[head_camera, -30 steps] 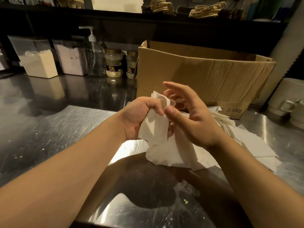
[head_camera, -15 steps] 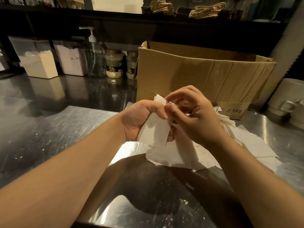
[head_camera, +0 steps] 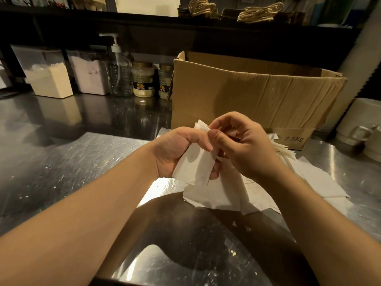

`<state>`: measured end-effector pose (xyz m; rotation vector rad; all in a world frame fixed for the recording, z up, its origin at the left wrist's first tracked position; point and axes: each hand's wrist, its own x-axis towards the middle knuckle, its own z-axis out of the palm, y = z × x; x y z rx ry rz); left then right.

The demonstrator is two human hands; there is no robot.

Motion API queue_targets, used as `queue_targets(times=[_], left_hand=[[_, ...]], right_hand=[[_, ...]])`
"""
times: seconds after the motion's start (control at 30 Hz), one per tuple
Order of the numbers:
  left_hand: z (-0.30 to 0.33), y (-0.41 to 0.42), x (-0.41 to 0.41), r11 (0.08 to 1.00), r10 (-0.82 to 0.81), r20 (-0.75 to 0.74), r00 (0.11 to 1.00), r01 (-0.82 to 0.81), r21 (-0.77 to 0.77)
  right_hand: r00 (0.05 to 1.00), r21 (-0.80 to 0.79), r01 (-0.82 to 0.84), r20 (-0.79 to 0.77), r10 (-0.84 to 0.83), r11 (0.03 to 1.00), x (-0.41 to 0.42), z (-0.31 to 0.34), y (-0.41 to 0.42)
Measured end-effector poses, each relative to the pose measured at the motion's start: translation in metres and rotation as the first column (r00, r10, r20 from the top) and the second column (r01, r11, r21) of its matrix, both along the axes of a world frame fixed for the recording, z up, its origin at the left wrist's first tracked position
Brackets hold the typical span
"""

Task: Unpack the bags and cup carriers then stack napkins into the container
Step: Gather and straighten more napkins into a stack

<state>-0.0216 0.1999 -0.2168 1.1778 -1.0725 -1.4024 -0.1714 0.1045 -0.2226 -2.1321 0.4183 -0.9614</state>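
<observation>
over the steel counter [head_camera: 61, 162] my left hand [head_camera: 175, 153] grips a napkin bundle [head_camera: 195, 164] while my right hand [head_camera: 243, 145] fingers pinch its top edge, loose napkins [head_camera: 309, 182] unstacked, no container filled yet.

White napkins [head_camera: 208, 195]; brown cardboard box [head_camera: 247, 96] printed "2.5Kg" in black; scratched silver counter [head_camera: 61, 162]; 2 gold-lidded jars [head_camera: 142, 79].

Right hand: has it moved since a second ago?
Yes. The right hand has curled shut from spread fingers and now pinches the napkin top, staying in front of the cardboard box.
</observation>
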Motion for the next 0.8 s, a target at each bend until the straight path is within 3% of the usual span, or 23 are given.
queue_targets(times=[0.23,0.47,0.67,0.8], left_hand=[[0.0000,0.0011,-0.0014,1.000,0.018,0.008,1.000,-0.018,0.007],[-0.0039,-0.0017,0.0024,1.000,-0.001,-0.030,1.000,0.001,0.001],[-0.0035,-0.0024,0.0031,1.000,-0.005,-0.044,0.999,0.005,-0.003],[-0.0045,-0.0023,0.0043,1.000,-0.007,-0.025,1.000,0.006,-0.006]], right_hand=[[1.000,0.062,-0.007,0.018,0.005,0.998,0.0001,-0.0011,-0.0010],[0.999,-0.087,0.031,-0.017,-0.032,0.996,0.0018,-0.0036,-0.0024],[0.999,-0.083,0.035,-0.022,-0.037,0.996,0.0014,-0.0017,-0.0013],[0.995,-0.040,-0.004,-0.104,0.000,0.999,0.0009,0.0000,-0.0014]])
